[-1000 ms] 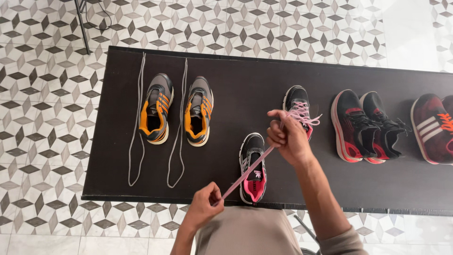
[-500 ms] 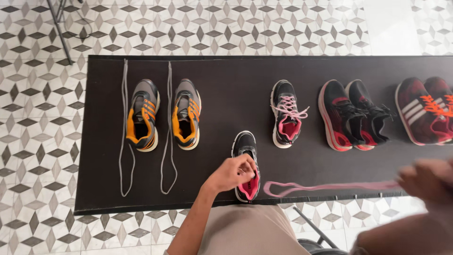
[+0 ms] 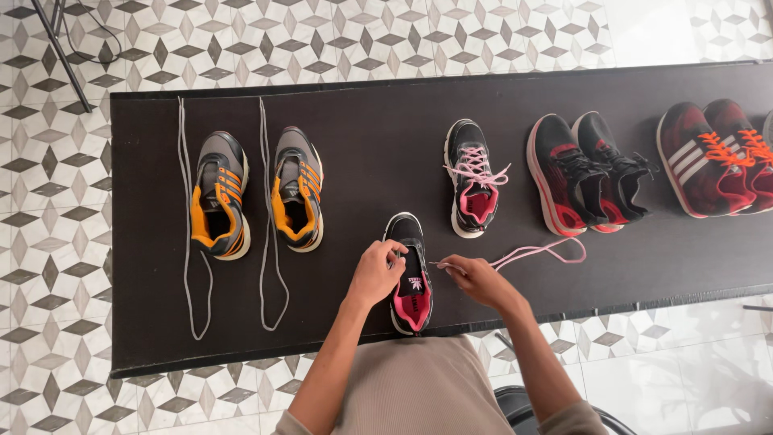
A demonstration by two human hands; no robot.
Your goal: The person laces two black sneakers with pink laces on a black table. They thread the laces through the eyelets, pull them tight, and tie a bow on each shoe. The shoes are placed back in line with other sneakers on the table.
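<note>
**Both hands on the near shoe, pink lace in the right**

Black-and-pink shoe point(image 3: 409, 278) sits at the near edge of the black table point(image 3: 362, 129), toe pointing away, pink lining toward the person. Left hand point(image 3: 377, 272) is on the shoe's left side, fingers curled round the upper by the eyelets, thumb on top – clamped on the shoe. Right hand point(image 3: 475, 278) is just right of it, fingertips pinched together on the end of the pink lace point(image 3: 535, 254); that tip points at the shoe's right edge, nearly touching. Rest of the lace trails off to the right behind the hand, looping flat on the table.

Further back, centre: its mate point(image 3: 473, 177), pink lace tied. Left: orange-and-grey pair point(image 3: 258, 193), laces out, w/ two grey laces point(image 3: 187, 242) lying long beside them. Right: black-and-red pair point(image 3: 588, 173), then a red pair w/ orange laces point(image 3: 717, 157) at the edge. Patterned tile floor point(image 3: 48, 242) all around.
</note>
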